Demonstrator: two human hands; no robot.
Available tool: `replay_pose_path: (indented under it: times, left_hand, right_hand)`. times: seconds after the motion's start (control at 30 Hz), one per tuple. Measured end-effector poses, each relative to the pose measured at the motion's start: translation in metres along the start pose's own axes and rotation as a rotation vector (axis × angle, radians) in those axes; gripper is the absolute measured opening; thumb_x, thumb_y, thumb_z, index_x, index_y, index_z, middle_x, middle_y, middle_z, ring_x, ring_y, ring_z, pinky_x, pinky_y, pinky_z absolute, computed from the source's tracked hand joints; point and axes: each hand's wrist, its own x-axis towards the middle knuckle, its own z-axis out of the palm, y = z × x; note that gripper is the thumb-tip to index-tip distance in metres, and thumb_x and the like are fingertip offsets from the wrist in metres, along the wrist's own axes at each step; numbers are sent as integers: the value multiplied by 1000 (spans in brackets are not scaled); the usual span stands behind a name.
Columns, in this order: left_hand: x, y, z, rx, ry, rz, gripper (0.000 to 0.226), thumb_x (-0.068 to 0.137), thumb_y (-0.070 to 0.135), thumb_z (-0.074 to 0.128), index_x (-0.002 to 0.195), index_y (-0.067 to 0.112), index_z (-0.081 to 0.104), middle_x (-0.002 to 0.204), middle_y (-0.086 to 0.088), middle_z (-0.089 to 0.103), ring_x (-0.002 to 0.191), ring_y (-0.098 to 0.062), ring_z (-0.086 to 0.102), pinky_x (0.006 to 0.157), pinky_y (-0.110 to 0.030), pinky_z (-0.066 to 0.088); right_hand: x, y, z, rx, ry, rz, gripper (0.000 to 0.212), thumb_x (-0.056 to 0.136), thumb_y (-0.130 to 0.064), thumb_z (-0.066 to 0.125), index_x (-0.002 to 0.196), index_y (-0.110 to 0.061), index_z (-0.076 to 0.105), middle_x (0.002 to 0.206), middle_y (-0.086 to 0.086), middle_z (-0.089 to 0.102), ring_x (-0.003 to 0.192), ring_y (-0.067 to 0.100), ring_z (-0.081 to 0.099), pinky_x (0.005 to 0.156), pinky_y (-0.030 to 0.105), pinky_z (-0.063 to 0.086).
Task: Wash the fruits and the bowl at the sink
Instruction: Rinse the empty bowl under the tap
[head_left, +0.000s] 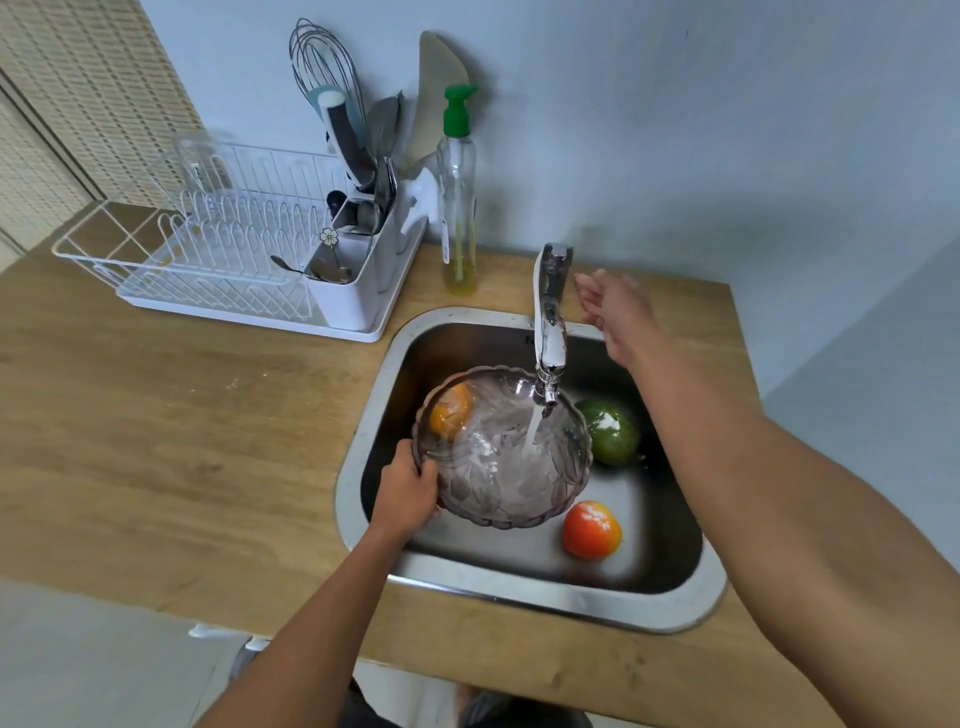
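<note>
My left hand (402, 486) has a clenched grip on the near-left rim of the glass bowl (501, 447), held over the sink (545, 587) under running water. Through the glass an orange fruit (451, 410) shows. A red fruit (591, 529) lies near right, a green one (610, 432) farther. My right hand (618, 312) is released beside the tap (550, 312). Far left on the counter (182, 441) stand a dish rack (208, 249) and soap bottle (458, 208).
</note>
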Motion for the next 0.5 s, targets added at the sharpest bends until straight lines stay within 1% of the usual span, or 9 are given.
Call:
replay_pose_path:
  times: [0.1, 0.17, 0.23, 0.27, 0.33, 0.37, 0.4, 0.43, 0.5]
  left_hand:
    - [-1, 1, 0, -5, -19, -1, 9, 100, 18, 45, 107, 16, 51, 91, 0, 63, 81, -9, 64, 60, -18, 53]
    - [0, -1, -1, -27, -44, 3, 11, 100, 18, 45, 109, 18, 51, 94, 2, 63, 88, -11, 65, 64, -18, 53]
    - [0, -1, -2, -46, -82, 4, 16, 100, 17, 46, 115, 19, 52, 100, 2, 64, 95, -13, 65, 70, -19, 55]
    - [1, -1, -2, -59, -105, -3, 19, 100, 17, 46, 119, 19, 51, 105, 1, 64, 98, -14, 65, 72, -19, 56]
    - [2, -1, -3, -91, -143, -27, 23, 101, 16, 46, 123, 18, 51, 111, -1, 64, 99, -14, 65, 72, -18, 56]
    - [3, -1, -3, -108, -154, -38, 23, 101, 15, 46, 123, 18, 52, 110, -2, 66, 97, -14, 66, 69, -18, 57]
    - [3, -1, -4, -124, -162, -47, 22, 101, 15, 46, 121, 17, 53, 109, -3, 67, 94, -13, 68, 65, -18, 57]
    - [4, -1, -4, -137, -168, -52, 20, 101, 14, 46, 120, 17, 54, 107, -4, 68, 91, -12, 68, 63, -19, 57]
    - [5, -1, -3, -155, -176, -52, 20, 101, 14, 45, 118, 19, 54, 106, -3, 68, 91, -10, 67, 66, -21, 57]
  right_hand:
    - [-16, 42, -21, -144, 165, 8, 15, 99, -21, 43, 91, -19, 55, 111, 6, 66, 92, 19, 57, 76, 33, 49]
    - [-31, 72, -31, -293, 198, 0, 18, 99, -24, 43, 89, -19, 57, 110, 8, 67, 90, 17, 59, 85, 40, 52]
    - [-52, 97, -35, -469, 169, -103, 17, 99, -25, 44, 100, -17, 59, 106, 6, 64, 90, 14, 58, 81, 33, 47]
    - [-62, 108, -36, -579, 138, -205, 17, 99, -23, 46, 105, -14, 59, 107, 4, 61, 95, 14, 57, 83, 28, 44]
    - [-86, 124, -31, -906, 6, -527, 23, 95, -17, 50, 114, -8, 60, 115, 7, 58, 110, 16, 51, 96, 29, 43]
    - [-96, 131, -27, -1075, -115, -707, 28, 92, -16, 52, 118, -6, 59, 121, 11, 57, 116, 21, 50, 103, 35, 43]
    - [-104, 137, -22, -1202, -261, -829, 32, 91, -16, 51, 120, -7, 59, 126, 13, 57, 119, 25, 51, 106, 42, 43]
    - [-112, 140, -15, -1265, -407, -833, 34, 92, -19, 48, 122, -8, 58, 130, 13, 56, 121, 27, 51, 107, 44, 42]
    - [-122, 142, -3, -1284, -587, -632, 36, 96, -27, 42, 126, -11, 54, 134, 8, 51, 123, 24, 49, 106, 41, 42]
